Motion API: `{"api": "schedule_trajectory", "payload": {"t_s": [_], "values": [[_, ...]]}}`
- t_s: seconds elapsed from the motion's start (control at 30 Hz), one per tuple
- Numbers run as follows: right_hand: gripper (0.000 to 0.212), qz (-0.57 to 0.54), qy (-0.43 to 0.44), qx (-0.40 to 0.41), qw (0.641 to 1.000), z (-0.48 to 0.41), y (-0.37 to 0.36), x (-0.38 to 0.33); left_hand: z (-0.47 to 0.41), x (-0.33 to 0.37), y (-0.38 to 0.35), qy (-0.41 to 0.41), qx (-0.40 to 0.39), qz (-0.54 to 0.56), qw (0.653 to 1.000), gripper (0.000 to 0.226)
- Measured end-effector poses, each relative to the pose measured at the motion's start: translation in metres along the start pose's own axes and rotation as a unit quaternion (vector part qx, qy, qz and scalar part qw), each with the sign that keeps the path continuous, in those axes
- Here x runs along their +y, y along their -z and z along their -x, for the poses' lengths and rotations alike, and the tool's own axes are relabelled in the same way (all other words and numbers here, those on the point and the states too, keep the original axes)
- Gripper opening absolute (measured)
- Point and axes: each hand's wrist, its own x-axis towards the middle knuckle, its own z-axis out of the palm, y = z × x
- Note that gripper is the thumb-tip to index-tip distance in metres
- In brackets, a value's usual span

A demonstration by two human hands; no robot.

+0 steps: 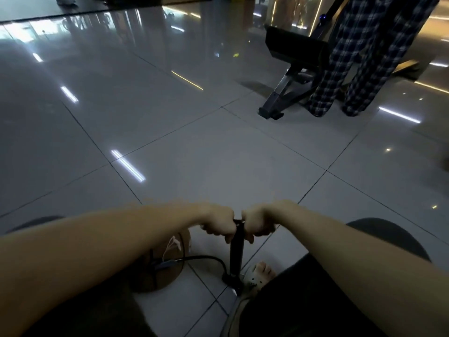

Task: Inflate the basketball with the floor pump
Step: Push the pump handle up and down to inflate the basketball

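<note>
Both hands are locked on the pump handle: the left hand (220, 223) has its grip wrapped tight around the left end, the right hand (258, 223) has its grip closed on the right end, knuckles up, thumbs tucked below. Between the two fists the black top of the floor pump (237, 249) peeks out, and its dark barrel drops straight down to a base planted on the tiled floor (218, 154). A bare foot (263, 271) in a pale sandal sits just beside that base, apparently pressing on its footplate, though the dim light makes that hard to confirm. From the base a black hose (206, 259) curves left and runs to the basketball (165, 271), a brown ball lying on the floor under the left forearm, mostly hidden by it. Further out, well apart from the pump, a black weight bench (291, 69) stands on the glossy tiles, and a second person's plaid trousers (352, 69) stand right beside it.
</note>
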Motion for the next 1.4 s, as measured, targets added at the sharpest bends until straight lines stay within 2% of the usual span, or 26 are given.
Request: {"api": "schedule_trajectory", "payload": {"t_s": [0.13,0.3,0.5,0.73,0.93,1.0,1.13,1.3,1.4], "values": [[0.020,-0.018,0.007,0.005,1.000,0.060,0.055,-0.018,0.049,0.012,0.062,0.005,-0.003,0.013,1.000,0.025],[0.026,-0.069,0.039,0.048,0.996,0.114,0.120,-0.027,0.097,0.025,0.135,-0.022,0.031,0.028,0.999,0.025],[0.025,-0.054,0.013,0.009,0.998,0.029,0.070,0.000,0.016,0.007,0.077,0.003,0.017,0.030,0.999,0.016],[0.010,-0.039,0.022,-0.010,0.999,-0.043,0.021,0.013,-0.036,-0.015,0.012,0.008,0.032,0.029,0.999,0.019],[0.020,0.014,0.003,-0.004,1.000,-0.021,-0.016,0.006,-0.019,-0.005,-0.020,0.000,0.016,0.026,1.000,0.022],[0.016,0.032,-0.008,-0.011,0.999,-0.005,-0.014,-0.003,-0.003,-0.002,-0.019,0.007,0.012,0.016,1.000,0.023],[0.016,0.022,-0.019,-0.032,0.999,0.041,0.026,-0.026,0.037,0.001,0.024,0.023,-0.004,0.023,0.999,0.027],[0.016,-0.044,0.024,0.025,0.998,0.109,0.108,-0.042,0.096,0.009,0.117,-0.013,0.012,0.064,0.998,0.030],[0.025,-0.055,0.025,0.029,0.998,0.104,0.118,-0.036,0.089,0.011,0.128,-0.013,0.007,0.055,0.998,0.026]]}}
